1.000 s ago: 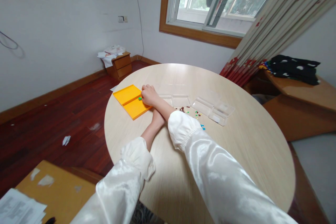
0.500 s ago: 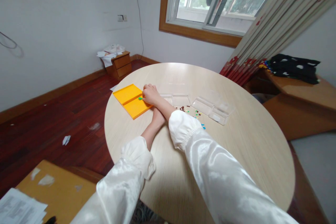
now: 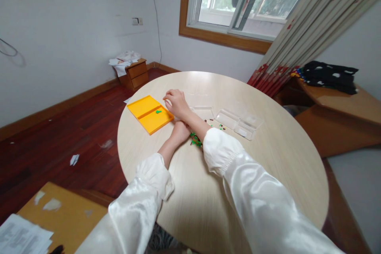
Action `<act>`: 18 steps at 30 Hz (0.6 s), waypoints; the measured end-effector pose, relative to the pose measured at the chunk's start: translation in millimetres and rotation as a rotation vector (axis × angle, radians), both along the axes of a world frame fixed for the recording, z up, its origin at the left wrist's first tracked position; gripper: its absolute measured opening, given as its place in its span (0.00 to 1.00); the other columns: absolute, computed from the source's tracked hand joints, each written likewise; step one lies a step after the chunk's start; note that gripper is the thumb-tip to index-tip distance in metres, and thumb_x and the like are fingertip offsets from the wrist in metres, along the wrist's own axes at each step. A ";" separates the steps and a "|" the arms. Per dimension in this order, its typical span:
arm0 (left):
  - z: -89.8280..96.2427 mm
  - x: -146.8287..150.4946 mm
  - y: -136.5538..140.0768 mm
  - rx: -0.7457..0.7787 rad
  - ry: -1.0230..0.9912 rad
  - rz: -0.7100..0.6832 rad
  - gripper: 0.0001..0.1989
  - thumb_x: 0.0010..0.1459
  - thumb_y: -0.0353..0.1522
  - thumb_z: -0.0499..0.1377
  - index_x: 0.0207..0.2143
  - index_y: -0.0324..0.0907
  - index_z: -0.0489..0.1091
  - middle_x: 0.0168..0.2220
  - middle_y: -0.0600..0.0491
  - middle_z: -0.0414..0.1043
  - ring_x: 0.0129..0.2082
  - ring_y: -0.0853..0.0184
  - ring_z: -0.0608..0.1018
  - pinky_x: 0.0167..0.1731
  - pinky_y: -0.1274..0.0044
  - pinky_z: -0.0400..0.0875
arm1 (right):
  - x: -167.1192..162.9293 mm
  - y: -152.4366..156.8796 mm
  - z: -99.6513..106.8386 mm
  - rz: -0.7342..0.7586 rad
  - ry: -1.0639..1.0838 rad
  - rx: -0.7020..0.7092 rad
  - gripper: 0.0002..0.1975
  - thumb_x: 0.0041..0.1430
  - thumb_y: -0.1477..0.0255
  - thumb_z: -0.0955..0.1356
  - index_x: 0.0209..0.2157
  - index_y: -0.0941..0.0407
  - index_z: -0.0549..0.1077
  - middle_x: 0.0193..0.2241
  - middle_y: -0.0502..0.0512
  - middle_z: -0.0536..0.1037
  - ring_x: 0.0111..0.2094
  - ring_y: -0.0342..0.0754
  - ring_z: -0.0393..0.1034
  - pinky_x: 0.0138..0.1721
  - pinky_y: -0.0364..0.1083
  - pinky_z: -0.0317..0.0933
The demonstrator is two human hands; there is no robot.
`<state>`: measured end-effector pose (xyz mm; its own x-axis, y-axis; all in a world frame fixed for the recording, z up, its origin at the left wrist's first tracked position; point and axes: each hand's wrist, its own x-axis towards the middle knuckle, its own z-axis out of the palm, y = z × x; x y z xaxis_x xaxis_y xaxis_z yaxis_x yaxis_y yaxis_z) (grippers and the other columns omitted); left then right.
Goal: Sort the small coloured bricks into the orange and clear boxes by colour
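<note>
My right hand point(image 3: 176, 102) is raised just right of the open yellow case point(image 3: 149, 127), its fingers curved and a gap between thumb and forefinger. Nothing shows between them. Small green pieces point(image 3: 158, 112) lie in the case close to its middle ridge. Under my right wrist, my left hand point(image 3: 180, 131) rests at the table, its fingers mostly hidden by the crossing forearm. A loose heap of tiny green and brown pieces point(image 3: 195, 140) lies right beside it.
Clear plastic boxes point(image 3: 239, 123) stand on the round table point(image 3: 256, 174) beyond my right forearm, with a few tiny pieces point(image 3: 222, 127) in front. Another clear tray point(image 3: 204, 109) sits behind the forearm. A wooden cabinet point(image 3: 333, 127) stands to the right.
My right hand has moved back to the right, off the yellow case, leaving the green pieces inside. The heap of green and brown pieces beside my left hand has come into view.
</note>
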<state>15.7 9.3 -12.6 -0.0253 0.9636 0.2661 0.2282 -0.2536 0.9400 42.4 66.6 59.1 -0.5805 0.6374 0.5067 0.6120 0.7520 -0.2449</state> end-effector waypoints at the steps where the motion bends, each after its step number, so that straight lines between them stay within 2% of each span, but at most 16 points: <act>1: 1.6 0.1 -1.5 0.001 0.037 0.002 0.07 0.50 0.23 0.54 0.31 0.39 0.69 0.33 0.47 0.73 0.35 0.63 0.72 0.40 0.71 0.67 | 14.0 -4.0 2.3 -0.004 0.041 0.020 0.10 0.58 0.79 0.63 0.37 0.58 0.74 0.41 0.60 0.72 0.45 0.52 0.60 0.46 0.51 0.49; 5: 8.0 -2.1 -5.7 0.018 0.220 0.062 0.08 0.52 0.27 0.52 0.29 0.37 0.71 0.27 0.51 0.73 0.28 0.66 0.72 0.33 0.74 0.66 | 90.2 -27.8 -5.2 -0.106 0.168 0.070 0.08 0.57 0.78 0.64 0.35 0.56 0.74 0.37 0.57 0.73 0.43 0.52 0.62 0.45 0.51 0.51; 8: 10.9 -4.9 -5.2 0.029 0.243 0.127 0.09 0.53 0.30 0.52 0.28 0.37 0.72 0.25 0.52 0.73 0.27 0.68 0.71 0.31 0.76 0.64 | 146.2 -56.6 -27.5 -0.239 0.223 0.054 0.08 0.57 0.76 0.64 0.34 0.55 0.74 0.36 0.57 0.73 0.41 0.52 0.64 0.43 0.51 0.53; 10: 11.4 -6.5 -3.9 0.030 0.237 0.176 0.09 0.54 0.31 0.52 0.26 0.38 0.70 0.23 0.54 0.70 0.26 0.69 0.70 0.29 0.77 0.62 | 171.1 -78.0 -43.6 -0.301 0.244 0.042 0.08 0.57 0.76 0.64 0.33 0.56 0.75 0.35 0.57 0.74 0.40 0.52 0.64 0.42 0.51 0.54; 12: 11.1 -7.9 -2.9 0.023 0.251 0.197 0.10 0.53 0.33 0.53 0.22 0.38 0.68 0.20 0.56 0.66 0.24 0.69 0.68 0.27 0.78 0.60 | 183.9 -96.5 -55.6 -0.328 0.261 0.024 0.08 0.58 0.75 0.63 0.34 0.55 0.75 0.36 0.57 0.74 0.41 0.52 0.64 0.42 0.51 0.55; 14: 10.8 -9.1 -3.1 0.002 0.272 0.154 0.12 0.53 0.35 0.53 0.20 0.39 0.66 0.18 0.57 0.64 0.22 0.70 0.66 0.26 0.78 0.59 | 186.8 -109.1 -61.9 -0.324 0.256 -0.001 0.09 0.59 0.75 0.63 0.35 0.55 0.75 0.37 0.57 0.74 0.42 0.51 0.65 0.43 0.51 0.55; 18: 12.2 -10.2 -6.8 -0.032 0.289 0.027 0.10 0.50 0.35 0.55 0.22 0.39 0.68 0.19 0.56 0.66 0.22 0.70 0.67 0.26 0.78 0.60 | 178.1 -117.9 -65.0 -0.271 0.180 -0.065 0.10 0.59 0.76 0.62 0.37 0.55 0.75 0.37 0.58 0.74 0.43 0.51 0.64 0.44 0.52 0.54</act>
<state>5.5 2.5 -0.4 0.0214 0.9716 0.2358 0.4943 -0.2153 0.8422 220.5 -51.4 -6.0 -0.2898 0.7908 0.5391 0.7301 0.5468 -0.4097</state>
